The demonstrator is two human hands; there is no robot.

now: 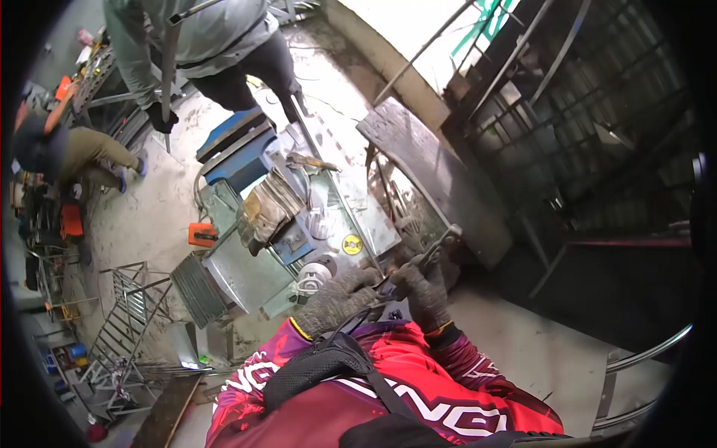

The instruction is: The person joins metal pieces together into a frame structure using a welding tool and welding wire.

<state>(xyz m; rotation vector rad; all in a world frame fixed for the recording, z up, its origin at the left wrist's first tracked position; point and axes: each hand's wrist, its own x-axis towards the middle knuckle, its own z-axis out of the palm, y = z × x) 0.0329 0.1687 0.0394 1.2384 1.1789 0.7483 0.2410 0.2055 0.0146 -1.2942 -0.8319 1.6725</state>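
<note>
My right hand (pixel 423 290), in a dark grey knit glove, is wrapped round a dark metal tool (pixel 433 249) with a knobbed end pointing up and right. My left hand (pixel 337 301), gloved alike, is closed close beside it; I cannot tell what is in its fingers. A long thin metal bar (pixel 340 196) runs over the bench, its near end right by both hands. By the left hand lie a grey round-bodied power tool (pixel 314 276) and a yellow disc (pixel 352 244). Beyond are brown leather work gloves (pixel 270 209) and a hammer (pixel 314 163).
Across the bench stands a person (pixel 213 45) in a grey top, gripping an upright metal bar. Another person (pixel 75 153) bends at the left. A worn plank (pixel 426 168) slants to the right. Metal frames (pixel 134 299) stand on the floor; an orange case (pixel 202 234) is by the bench.
</note>
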